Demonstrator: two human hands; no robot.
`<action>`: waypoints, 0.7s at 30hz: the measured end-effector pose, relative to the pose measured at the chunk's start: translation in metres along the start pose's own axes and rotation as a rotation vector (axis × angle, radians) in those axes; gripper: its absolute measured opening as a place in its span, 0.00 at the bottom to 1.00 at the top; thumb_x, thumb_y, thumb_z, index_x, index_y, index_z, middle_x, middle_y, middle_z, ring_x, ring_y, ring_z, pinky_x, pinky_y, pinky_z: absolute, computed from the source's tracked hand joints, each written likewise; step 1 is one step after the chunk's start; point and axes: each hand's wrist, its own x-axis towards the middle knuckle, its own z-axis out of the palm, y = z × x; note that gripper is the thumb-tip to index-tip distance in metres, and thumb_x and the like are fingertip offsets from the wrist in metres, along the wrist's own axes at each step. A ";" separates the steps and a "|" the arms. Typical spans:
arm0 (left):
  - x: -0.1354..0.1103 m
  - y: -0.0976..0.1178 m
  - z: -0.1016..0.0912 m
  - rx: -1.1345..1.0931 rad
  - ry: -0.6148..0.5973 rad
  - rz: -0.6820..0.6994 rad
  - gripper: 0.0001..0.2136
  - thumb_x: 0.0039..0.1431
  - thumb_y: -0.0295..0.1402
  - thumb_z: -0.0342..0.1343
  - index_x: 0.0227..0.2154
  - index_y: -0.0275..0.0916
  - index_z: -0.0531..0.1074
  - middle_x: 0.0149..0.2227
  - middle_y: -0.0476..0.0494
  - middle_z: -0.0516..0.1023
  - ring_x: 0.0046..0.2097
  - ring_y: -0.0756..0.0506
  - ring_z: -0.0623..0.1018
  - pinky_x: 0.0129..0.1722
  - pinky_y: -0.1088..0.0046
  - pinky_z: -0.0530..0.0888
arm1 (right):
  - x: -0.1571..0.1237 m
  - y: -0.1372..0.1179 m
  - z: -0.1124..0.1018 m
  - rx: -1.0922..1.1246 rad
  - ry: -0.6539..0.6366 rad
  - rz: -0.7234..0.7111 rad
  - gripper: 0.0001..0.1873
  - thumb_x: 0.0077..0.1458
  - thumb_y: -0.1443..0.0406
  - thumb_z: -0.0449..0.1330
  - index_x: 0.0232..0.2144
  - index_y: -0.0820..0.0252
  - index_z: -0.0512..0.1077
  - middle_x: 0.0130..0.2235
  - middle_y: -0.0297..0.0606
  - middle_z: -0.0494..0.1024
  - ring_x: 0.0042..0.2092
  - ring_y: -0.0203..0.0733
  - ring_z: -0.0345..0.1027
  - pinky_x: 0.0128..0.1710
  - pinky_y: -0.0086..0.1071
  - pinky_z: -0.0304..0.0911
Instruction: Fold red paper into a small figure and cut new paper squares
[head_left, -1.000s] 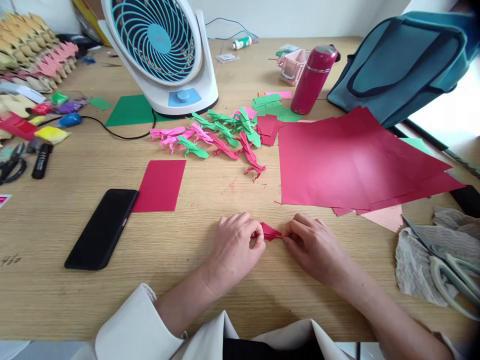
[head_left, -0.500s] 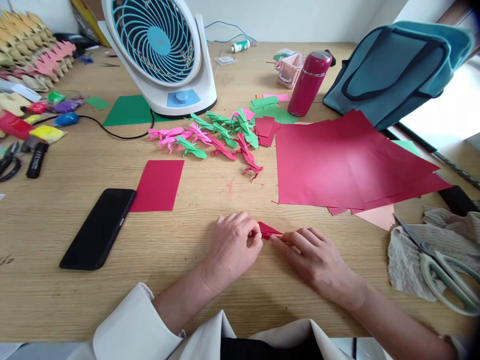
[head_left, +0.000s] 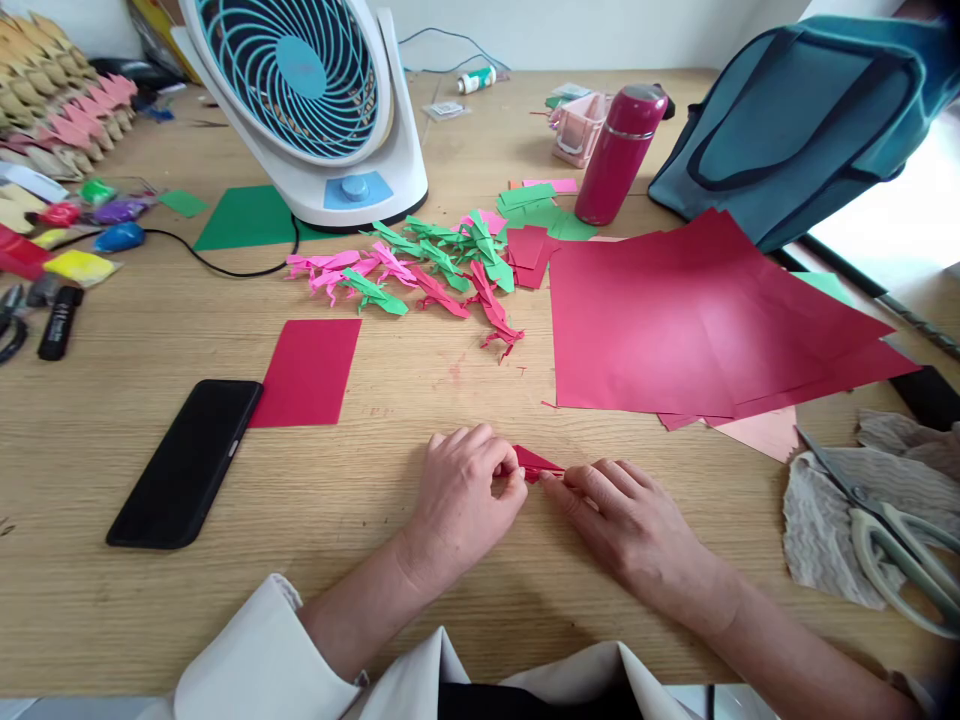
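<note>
A small folded piece of red paper (head_left: 536, 463) lies on the wooden table (head_left: 420, 400) near its front edge, between my two hands. My left hand (head_left: 461, 495) pinches its left end with curled fingers. My right hand (head_left: 626, 520) presses its fingertips on the right end of the same piece. Most of the folded paper is hidden under the fingers.
A black phone (head_left: 186, 462) and a red rectangle of paper (head_left: 307, 370) lie to the left. Folded pink, green and red paper figures (head_left: 420, 270) are spread behind. Big red sheets (head_left: 697, 320) lie at the right, with scissors (head_left: 892, 545) on a cloth. A fan (head_left: 300, 90), bottle (head_left: 619, 155) and blue bag (head_left: 795, 120) stand at the back.
My right hand has slid left along the folded red paper, its fingertips now close to my left hand. The view has shifted slightly.
</note>
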 end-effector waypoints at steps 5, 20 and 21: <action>-0.001 0.000 -0.001 -0.036 -0.024 0.000 0.07 0.58 0.29 0.56 0.26 0.41 0.67 0.32 0.50 0.74 0.37 0.45 0.71 0.39 0.66 0.61 | -0.002 0.000 0.001 0.084 0.024 0.065 0.14 0.65 0.70 0.50 0.49 0.59 0.70 0.39 0.43 0.74 0.37 0.44 0.64 0.37 0.38 0.60; -0.002 -0.003 -0.002 -0.096 -0.095 0.152 0.05 0.63 0.30 0.55 0.31 0.41 0.71 0.35 0.49 0.75 0.41 0.45 0.70 0.42 0.65 0.60 | 0.023 -0.003 0.006 0.366 0.032 0.361 0.06 0.62 0.70 0.56 0.33 0.59 0.71 0.34 0.37 0.71 0.37 0.41 0.64 0.39 0.35 0.57; -0.002 -0.003 -0.001 -0.099 -0.091 0.150 0.05 0.63 0.30 0.55 0.30 0.41 0.71 0.35 0.50 0.75 0.41 0.45 0.70 0.42 0.65 0.60 | 0.023 -0.003 0.007 0.366 0.033 0.367 0.06 0.62 0.70 0.56 0.32 0.60 0.70 0.34 0.37 0.71 0.37 0.41 0.64 0.39 0.35 0.57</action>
